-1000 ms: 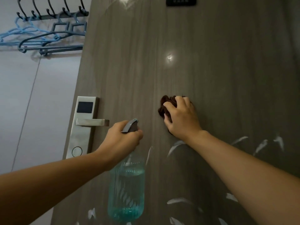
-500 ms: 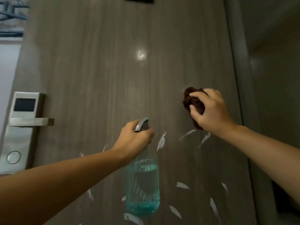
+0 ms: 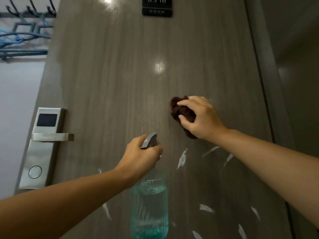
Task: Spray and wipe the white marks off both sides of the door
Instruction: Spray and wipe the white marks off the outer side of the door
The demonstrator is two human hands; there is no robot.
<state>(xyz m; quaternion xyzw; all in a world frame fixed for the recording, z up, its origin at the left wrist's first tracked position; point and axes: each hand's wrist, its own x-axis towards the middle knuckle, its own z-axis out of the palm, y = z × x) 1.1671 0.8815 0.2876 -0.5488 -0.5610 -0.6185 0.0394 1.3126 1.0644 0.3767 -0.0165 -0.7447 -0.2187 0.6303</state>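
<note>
A grey wood-grain door [image 3: 120,75] fills the view. Several white marks [image 3: 182,158] streak its lower half, below both hands. My right hand [image 3: 201,118] presses a crumpled dark brown cloth [image 3: 181,112] flat against the door right of centre, just above the uppermost marks. My left hand [image 3: 142,155] grips the grey trigger head of a clear spray bottle [image 3: 149,202], which hangs upright in front of the door and holds bluish liquid. The nozzle points at the door.
A silver electronic lock plate with a lever handle [image 3: 51,136] sits at the door's left edge. A black number plate [image 3: 157,6] is mounted at the top. Left of the door hangs a coat rack with blue hangers [image 3: 22,38]. The door frame [image 3: 264,83] runs along the right.
The view has swung back to the left and up, bringing the lock and number plate further in. My right hand with the cloth has slid left across the door. The bottle stays beneath it.
</note>
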